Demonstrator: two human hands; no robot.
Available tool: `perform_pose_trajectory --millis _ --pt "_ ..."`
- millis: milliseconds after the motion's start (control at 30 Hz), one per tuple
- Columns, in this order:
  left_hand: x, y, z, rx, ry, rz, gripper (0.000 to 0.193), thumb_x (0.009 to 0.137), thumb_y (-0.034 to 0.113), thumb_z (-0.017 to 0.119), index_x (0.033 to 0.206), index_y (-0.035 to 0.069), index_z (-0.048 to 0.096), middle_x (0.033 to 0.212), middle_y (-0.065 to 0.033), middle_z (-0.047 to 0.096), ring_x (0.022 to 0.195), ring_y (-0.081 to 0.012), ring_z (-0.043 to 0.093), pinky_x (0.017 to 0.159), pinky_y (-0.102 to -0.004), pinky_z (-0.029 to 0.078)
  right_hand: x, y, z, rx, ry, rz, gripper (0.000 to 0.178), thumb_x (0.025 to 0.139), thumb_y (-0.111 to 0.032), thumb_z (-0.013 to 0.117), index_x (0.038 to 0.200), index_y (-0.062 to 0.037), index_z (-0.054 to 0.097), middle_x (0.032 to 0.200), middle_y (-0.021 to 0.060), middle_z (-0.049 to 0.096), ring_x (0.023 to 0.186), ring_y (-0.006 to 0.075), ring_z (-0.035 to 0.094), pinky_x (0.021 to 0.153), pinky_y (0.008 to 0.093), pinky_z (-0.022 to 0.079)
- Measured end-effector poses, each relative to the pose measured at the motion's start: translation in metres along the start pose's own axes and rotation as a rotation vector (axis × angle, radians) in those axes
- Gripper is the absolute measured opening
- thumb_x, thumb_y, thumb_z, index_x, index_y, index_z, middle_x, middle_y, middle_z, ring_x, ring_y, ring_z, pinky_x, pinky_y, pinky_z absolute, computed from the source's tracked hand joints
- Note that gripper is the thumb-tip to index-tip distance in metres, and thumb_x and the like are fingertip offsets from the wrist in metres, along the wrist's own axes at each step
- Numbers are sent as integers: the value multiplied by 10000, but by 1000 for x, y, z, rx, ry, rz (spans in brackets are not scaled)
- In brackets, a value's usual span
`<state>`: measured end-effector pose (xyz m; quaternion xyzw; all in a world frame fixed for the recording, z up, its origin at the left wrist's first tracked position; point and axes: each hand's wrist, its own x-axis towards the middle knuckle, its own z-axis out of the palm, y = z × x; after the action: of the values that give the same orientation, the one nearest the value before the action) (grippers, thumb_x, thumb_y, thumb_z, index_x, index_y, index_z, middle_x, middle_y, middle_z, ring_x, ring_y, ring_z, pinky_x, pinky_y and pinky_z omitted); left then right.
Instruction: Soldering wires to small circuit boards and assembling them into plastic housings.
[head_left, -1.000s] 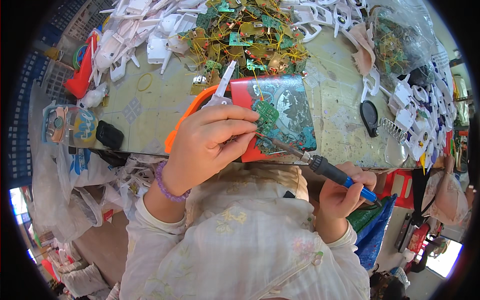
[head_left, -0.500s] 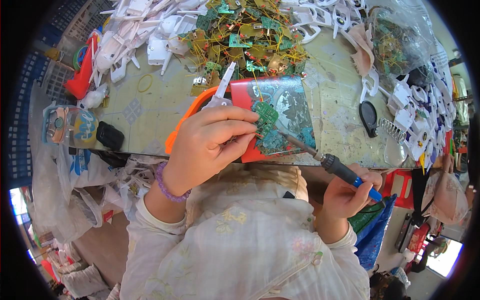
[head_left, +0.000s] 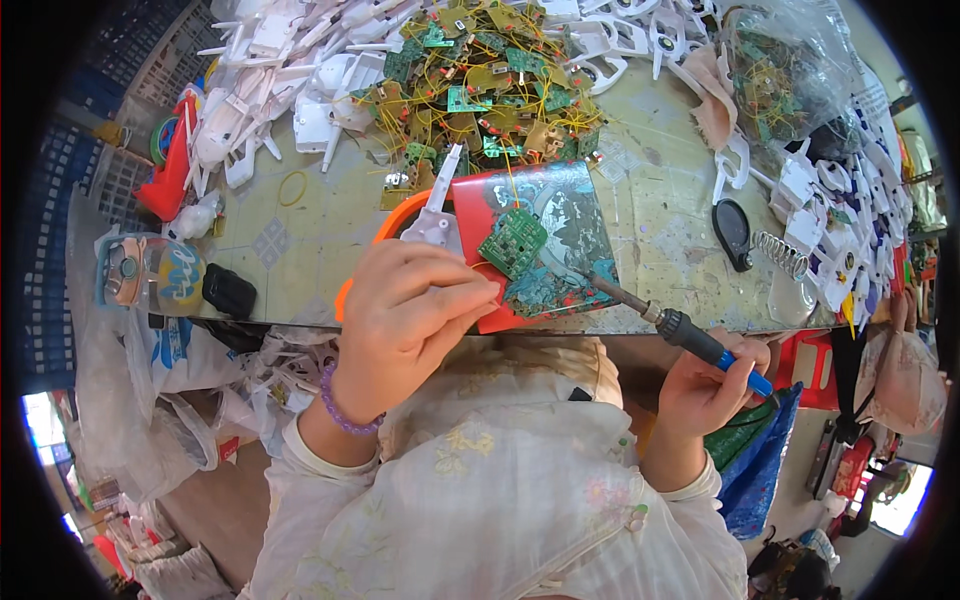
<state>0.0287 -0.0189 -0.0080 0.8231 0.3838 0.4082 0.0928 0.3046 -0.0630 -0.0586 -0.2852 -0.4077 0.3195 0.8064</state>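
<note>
A small green circuit board (head_left: 513,243) lies on the red-edged, worn work pad (head_left: 575,215), a yellow wire running up from its top edge. Just below and left of the board, my left hand (head_left: 415,305) is closed in a pinch; whatever is between the fingertips is too small to make out. In my right hand (head_left: 710,385) is a soldering iron (head_left: 690,335) with a blue and black handle. Its tip points up and left over the pad's right part, apart from the board. Behind my left hand a white plastic casing (head_left: 435,225) rests by an orange rim (head_left: 393,220).
A heap of wired circuit boards (head_left: 490,85) rises behind the pad. White plastic casings (head_left: 270,80) pile up at the far left, more at the right. A black oval piece (head_left: 732,235) and a metal spring (head_left: 780,255) lie at the right; a black box (head_left: 229,290) sits at the left edge.
My left fingers have come off the circuit board, which now lies on the pad, and have moved slightly down and left. The soldering iron has drawn back right, away from the board.
</note>
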Motion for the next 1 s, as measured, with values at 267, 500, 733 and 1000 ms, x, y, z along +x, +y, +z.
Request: perform_pose_trajectory --millis 267,500,733,1000 --pt "0 2 7 -3 56 -9 225 656 0 767 850 80 684 792 -19 644 735 -199 607 688 -328 432 0 -3 2 8 2 22 125 957 -140 476 934 -28 426 690 30 427 592 103 383 537 233 313" --pt "0 12 8 0 74 -171 182 684 50 748 844 97 674 791 6 653 716 -185 598 701 -327 410 0 -4 4 -1 -11 21 138 953 -147 488 919 -30 424 679 21 412 592 100 380 530 234 312" --pt "1 17 8 39 62 -209 164 703 93 768 837 104 673 802 8 685 734 -161 615 775 -345 389 2 -4 4 -3 -19 3 140 953 -153 488 918 -33 424 652 15 400 566 100 376 494 230 297" --pt "0 14 12 59 83 -175 198 664 39 743 833 115 671 760 26 633 705 -174 581 784 -350 383 1 -4 6 -33 -22 -4 153 952 -167 491 922 -36 419 650 19 397 560 106 383 502 245 316"
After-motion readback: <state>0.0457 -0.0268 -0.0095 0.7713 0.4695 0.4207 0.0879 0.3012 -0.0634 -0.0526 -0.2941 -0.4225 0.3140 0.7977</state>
